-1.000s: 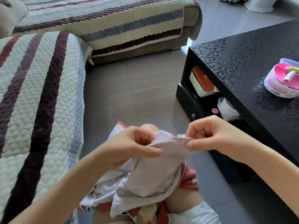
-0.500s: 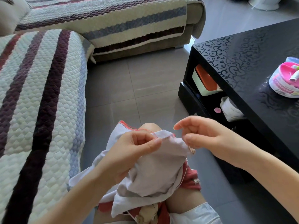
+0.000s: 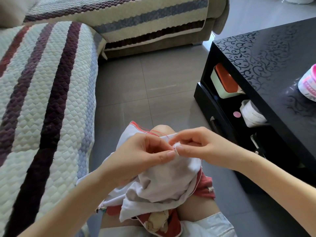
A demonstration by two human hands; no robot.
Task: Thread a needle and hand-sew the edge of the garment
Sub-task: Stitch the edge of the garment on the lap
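While the white garment (image 3: 164, 178) lies bunched on the person's lap, its edge is pinched between the left hand (image 3: 142, 158) and right hand (image 3: 198, 147), fingertips touching; red thread (image 3: 156, 131) trails just above. Needle not discernible.

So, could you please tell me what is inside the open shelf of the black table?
The black table's shelf holds an orange-lidded box, a white container and a small pink disc. The tabletop hides everything deeper in.
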